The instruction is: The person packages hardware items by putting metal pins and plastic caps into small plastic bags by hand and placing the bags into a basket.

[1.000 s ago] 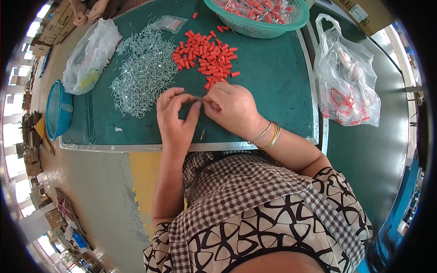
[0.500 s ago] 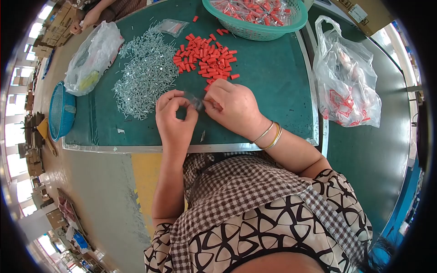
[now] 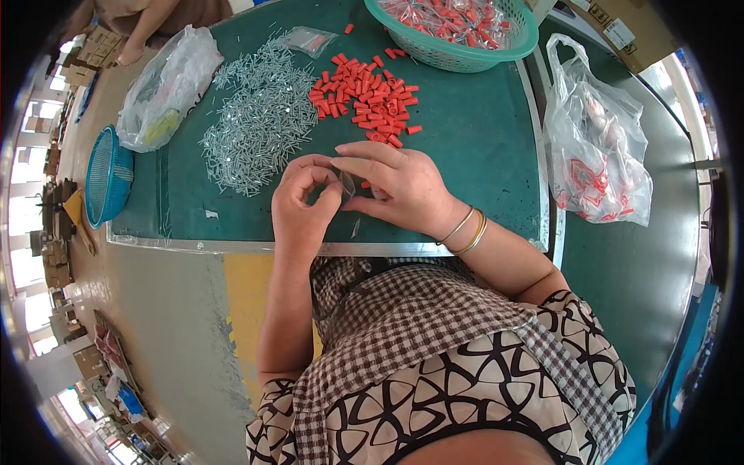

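My left hand [image 3: 304,203] pinches a small clear plastic bag [image 3: 349,184] between thumb and forefinger, over the table's front edge. Close against it, my right hand [image 3: 399,186] curls round the bag's other side, its fingertips reaching my left hand. A bit of red shows between the right thumb and fingers, apparently a red plastic cap [image 3: 366,185]; the fingers hide most of it. Beyond my hands lies a loose heap of red plastic caps [image 3: 376,101]. To their left spreads a big pile of small silvery screws [image 3: 256,132].
A green basket [image 3: 465,56] of filled bags stands at the back. A flat clear packet [image 3: 310,40] lies behind the screws. White plastic bag [image 3: 170,89] and blue basket [image 3: 108,177] are at left; another plastic bag [image 3: 597,147] is at right. Another person's arm [image 3: 147,27] shows back left.
My right hand has opened its fingers wider and moved against the left hand at the clear bag. The view has shifted slightly. The other person's arm at back left has moved.
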{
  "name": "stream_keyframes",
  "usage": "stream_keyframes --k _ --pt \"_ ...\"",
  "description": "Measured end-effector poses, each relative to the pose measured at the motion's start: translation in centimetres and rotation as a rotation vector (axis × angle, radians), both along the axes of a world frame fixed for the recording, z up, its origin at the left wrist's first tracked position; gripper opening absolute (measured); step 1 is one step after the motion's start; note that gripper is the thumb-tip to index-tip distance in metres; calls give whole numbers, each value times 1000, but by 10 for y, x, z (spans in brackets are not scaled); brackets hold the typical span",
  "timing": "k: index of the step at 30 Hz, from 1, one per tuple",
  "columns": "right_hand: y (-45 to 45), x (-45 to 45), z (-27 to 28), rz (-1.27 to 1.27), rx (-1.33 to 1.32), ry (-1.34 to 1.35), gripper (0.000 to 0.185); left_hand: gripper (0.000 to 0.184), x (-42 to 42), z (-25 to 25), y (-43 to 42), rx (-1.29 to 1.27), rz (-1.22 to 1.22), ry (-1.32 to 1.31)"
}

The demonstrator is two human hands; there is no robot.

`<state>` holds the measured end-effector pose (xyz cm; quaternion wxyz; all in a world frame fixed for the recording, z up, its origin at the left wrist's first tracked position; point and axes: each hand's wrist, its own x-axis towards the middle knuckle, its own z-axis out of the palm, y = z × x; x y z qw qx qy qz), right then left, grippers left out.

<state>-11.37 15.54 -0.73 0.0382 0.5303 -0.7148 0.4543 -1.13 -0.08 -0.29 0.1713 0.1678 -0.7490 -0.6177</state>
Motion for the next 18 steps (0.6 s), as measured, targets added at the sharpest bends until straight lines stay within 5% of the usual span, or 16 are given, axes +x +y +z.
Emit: stream_keyframes --k 18 --pt "-3 -2 -5 6 -107 -54 43 4 2 -1 3 193 -35 13"
